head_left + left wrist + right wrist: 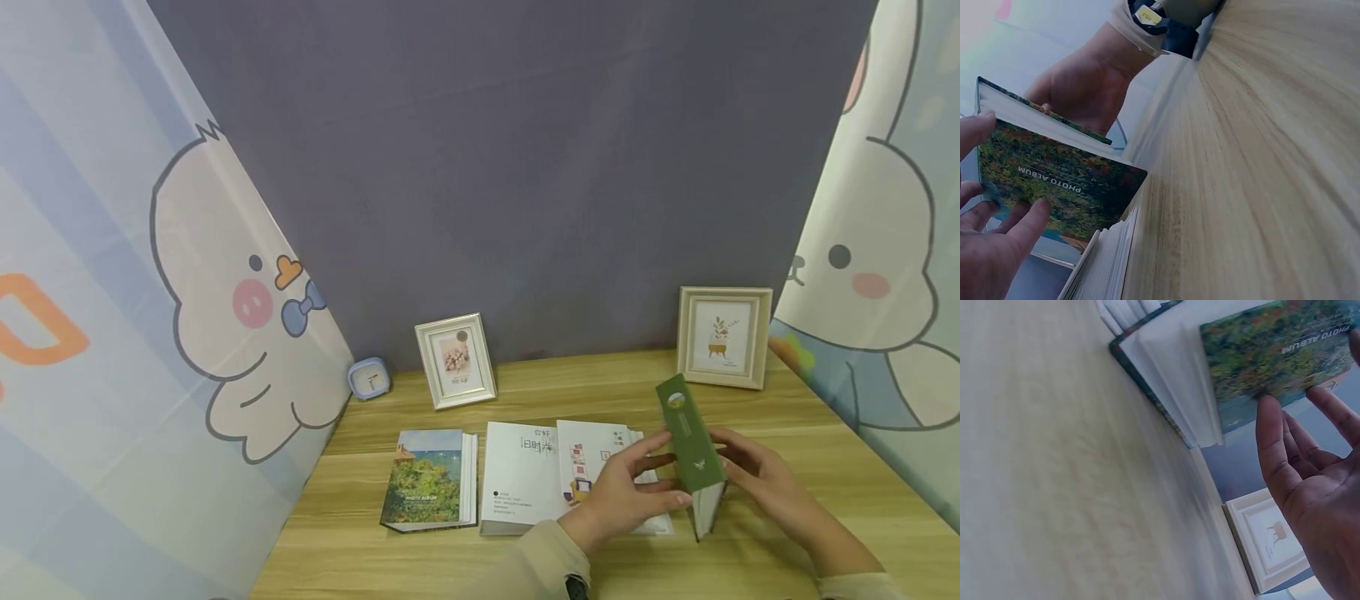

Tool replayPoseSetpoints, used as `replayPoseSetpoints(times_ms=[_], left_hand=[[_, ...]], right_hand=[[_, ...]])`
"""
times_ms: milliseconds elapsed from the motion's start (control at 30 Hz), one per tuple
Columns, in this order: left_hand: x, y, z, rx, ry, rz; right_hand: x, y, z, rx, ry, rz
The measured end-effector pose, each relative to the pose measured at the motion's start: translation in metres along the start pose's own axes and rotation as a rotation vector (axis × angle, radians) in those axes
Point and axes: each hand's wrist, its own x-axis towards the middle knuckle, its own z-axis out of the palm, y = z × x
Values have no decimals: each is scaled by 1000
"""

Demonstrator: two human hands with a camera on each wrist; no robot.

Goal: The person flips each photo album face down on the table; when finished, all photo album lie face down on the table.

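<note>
From my remote seat, I start at the far left of the head view: a small blue clock (368,378) sits at the back edge of the table (810,450), against the cartoon-printed curtain (172,333). Just right of it a white picture frame (455,361) leans upright near the purple backdrop. In front of that, a landscape-cover album (423,479) lies flat on the table, and just beside it lies a white book (521,475) with dark characters on its cover. More white booklets (596,450) lie right of that, partly hidden behind my left hand.

My left hand (626,487) has its fingers spread and nearly straight, the fingertips pressed on the cover side of the green photo album (692,446); the left wrist view shows those fingers (1029,228) lying on the flowered cover that reads PHOTO ALBUM. The album stands on its lower edge on the table, tilted, spine up toward the camera, right of the white book and in front of the second frame.

My right hand (757,475) is on the album's far side, fingers extended; the right wrist view shows its fingers (1272,440) straight, tips at the cover's edge. I cannot tell how firmly it presses.

At the back right a beige picture frame (724,336) with a plant print stands upright.
</note>
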Motion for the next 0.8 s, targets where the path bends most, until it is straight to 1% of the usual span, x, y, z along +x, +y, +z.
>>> replayPoseSetpoints(times_ms=[133, 267, 433, 500, 667, 800], left_hand=[[2, -3, 2, 44, -31, 21], [3, -4, 3, 53, -34, 3], [4, -4, 5, 61, -24, -39], [4, -3, 6, 67, -18, -58], [4, -4, 9, 112, -4, -104], [3, -7, 11, 140, -14, -126]], right_hand=[[-1, -2, -4, -22, 28, -14], [-2, -5, -7, -49, 35, -7], [-3, -8, -11, -73, 38, -2], [-4, -9, -12, -66, 37, -3], [-5, -13, -18, 3, 10, -26], [-7, -15, -21, 30, -4, -45]])
